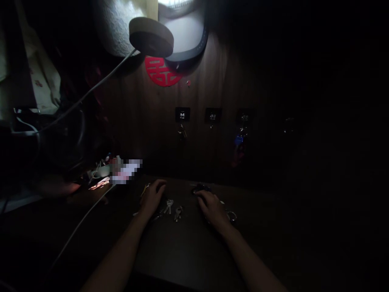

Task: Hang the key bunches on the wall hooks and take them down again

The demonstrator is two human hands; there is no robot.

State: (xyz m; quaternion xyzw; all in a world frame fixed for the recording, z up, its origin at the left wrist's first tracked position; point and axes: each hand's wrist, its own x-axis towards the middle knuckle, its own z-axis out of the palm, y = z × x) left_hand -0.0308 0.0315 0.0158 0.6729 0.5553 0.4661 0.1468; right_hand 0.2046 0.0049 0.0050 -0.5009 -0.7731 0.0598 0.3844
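Observation:
On a dim, dark tabletop (179, 239), my left hand (152, 198) rests with its fingers loosely curved and the thumb apart. A yellowish item (145, 190) shows at its outer side. Just right of this hand lies a small bunch of keys (169, 206), and a second bunch of keys (178, 213) is between my two hands. My right hand (213, 206) lies low over the table, thumb and forefinger apart. Its fingertips are by a dark object (201, 188) too dim to name. Beside its wrist is a metal ring (232, 216). Poor light hides much under both palms.
Keys (182, 132) and a blue item (239, 140) hang from black wall hooks (212, 115). Above are a round lamp-like disc (151, 37), its white cable (91, 90), a cap (185, 36) and a red paper cutout (161, 72). A blurred-out bright panel (126, 172) stands left.

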